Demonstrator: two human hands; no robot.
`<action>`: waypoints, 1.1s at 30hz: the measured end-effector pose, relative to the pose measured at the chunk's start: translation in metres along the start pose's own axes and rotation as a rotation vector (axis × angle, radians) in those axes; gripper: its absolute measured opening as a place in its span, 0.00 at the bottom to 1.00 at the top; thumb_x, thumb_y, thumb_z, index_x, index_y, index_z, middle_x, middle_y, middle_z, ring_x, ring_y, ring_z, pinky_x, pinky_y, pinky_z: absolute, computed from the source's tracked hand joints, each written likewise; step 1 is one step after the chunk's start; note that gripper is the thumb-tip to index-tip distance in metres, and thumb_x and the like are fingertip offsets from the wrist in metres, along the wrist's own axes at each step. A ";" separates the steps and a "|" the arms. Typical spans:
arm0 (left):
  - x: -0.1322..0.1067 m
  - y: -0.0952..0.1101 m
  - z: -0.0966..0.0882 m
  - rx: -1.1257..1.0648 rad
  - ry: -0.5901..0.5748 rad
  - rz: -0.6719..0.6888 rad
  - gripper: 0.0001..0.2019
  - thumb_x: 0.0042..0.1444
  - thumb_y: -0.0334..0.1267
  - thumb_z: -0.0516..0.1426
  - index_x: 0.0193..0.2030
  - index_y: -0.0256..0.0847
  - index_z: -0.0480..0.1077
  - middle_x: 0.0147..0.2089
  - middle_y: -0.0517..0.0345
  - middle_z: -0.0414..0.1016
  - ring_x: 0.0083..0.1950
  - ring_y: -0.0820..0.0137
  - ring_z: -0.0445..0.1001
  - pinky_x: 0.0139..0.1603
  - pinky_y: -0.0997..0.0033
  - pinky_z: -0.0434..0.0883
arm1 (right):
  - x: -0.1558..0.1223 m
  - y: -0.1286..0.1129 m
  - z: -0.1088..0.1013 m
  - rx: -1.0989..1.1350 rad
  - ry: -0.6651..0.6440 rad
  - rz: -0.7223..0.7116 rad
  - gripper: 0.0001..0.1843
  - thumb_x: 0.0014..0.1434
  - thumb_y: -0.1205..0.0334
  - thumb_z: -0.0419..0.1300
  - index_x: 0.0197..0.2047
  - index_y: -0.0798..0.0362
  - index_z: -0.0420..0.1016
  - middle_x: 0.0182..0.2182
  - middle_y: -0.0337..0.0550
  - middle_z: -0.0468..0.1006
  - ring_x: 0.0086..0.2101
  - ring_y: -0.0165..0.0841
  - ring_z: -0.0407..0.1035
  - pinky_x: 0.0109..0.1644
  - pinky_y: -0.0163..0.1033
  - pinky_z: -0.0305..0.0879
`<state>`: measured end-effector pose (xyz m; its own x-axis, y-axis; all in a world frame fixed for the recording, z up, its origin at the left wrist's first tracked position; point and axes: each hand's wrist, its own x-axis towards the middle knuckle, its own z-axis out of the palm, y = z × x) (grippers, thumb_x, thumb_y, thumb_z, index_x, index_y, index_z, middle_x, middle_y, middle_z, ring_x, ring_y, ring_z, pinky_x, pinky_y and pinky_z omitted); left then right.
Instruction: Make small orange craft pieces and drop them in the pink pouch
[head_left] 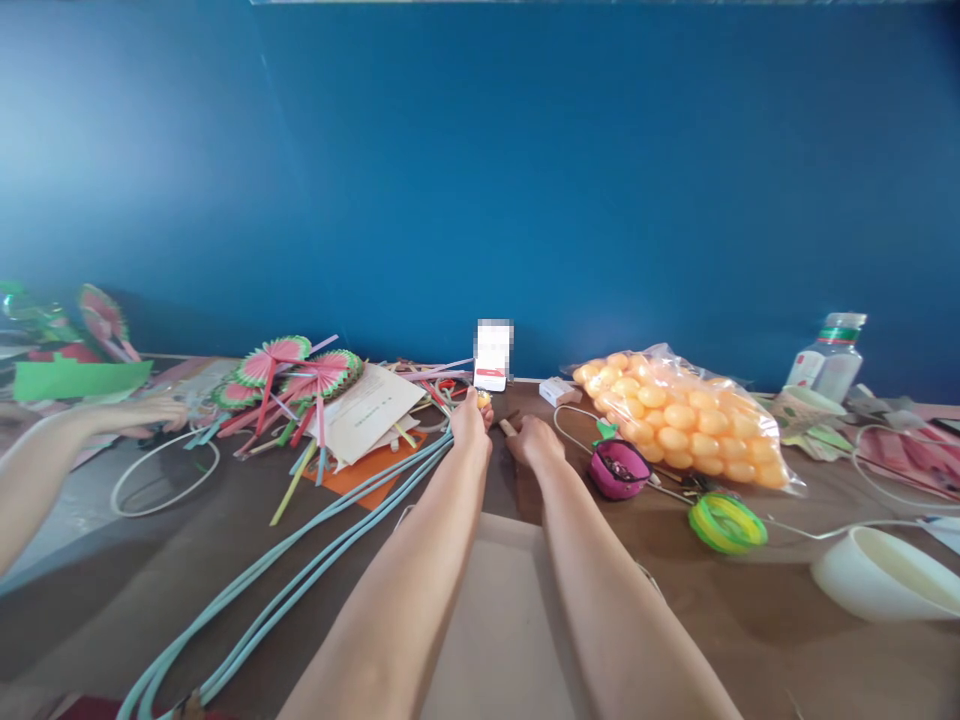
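Note:
Both my arms reach straight forward over a brown table (750,610). My left hand (470,425) is closed, pinching a small orange-yellow ball (484,399) at its fingertips. My right hand (534,441) is curled shut just to the right, with a small tan stick-like piece (508,427) poking out of it. A white card with a red band (492,362) stands against the blue wall just beyond both hands. A clear bag of orange balls (686,415) lies to the right of my right hand.
Another person's arm (67,440) reaches in from the left near a white ring (161,475). Pink-and-green paper fans (289,370), straws, papers and light blue tubes (300,570) lie at left. A magenta cup (619,468), green rings (726,522), white bowl (877,572) and bottle (829,358) are at right.

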<state>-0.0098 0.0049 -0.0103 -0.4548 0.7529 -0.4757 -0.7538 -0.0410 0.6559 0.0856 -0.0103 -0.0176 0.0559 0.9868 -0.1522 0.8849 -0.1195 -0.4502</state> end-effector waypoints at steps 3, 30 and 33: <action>0.005 -0.001 -0.002 0.034 0.026 0.021 0.09 0.60 0.37 0.59 0.32 0.34 0.70 0.28 0.57 0.72 0.24 0.78 0.70 0.25 0.80 0.69 | 0.001 0.001 0.001 0.047 0.097 -0.012 0.16 0.54 0.63 0.60 0.48 0.51 0.74 0.49 0.55 0.77 0.49 0.46 0.73 0.49 0.45 0.66; 0.022 -0.004 -0.004 -0.012 0.014 -0.021 0.07 0.61 0.38 0.57 0.36 0.37 0.70 0.26 0.60 0.67 0.22 0.78 0.67 0.24 0.80 0.69 | -0.026 -0.024 -0.003 0.028 0.498 -0.287 0.16 0.60 0.65 0.54 0.51 0.47 0.69 0.50 0.48 0.69 0.46 0.40 0.68 0.41 0.39 0.64; 0.017 -0.002 -0.003 -0.016 0.043 -0.017 0.07 0.62 0.37 0.56 0.35 0.36 0.69 0.27 0.59 0.68 0.21 0.78 0.67 0.25 0.80 0.69 | -0.026 -0.023 -0.002 0.024 0.465 -0.302 0.15 0.59 0.65 0.54 0.49 0.47 0.70 0.49 0.47 0.69 0.45 0.39 0.68 0.40 0.39 0.64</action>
<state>-0.0177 0.0156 -0.0214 -0.4619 0.7245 -0.5116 -0.7688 -0.0394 0.6383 0.0649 -0.0326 -0.0017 0.0047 0.9213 0.3888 0.8829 0.1787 -0.4343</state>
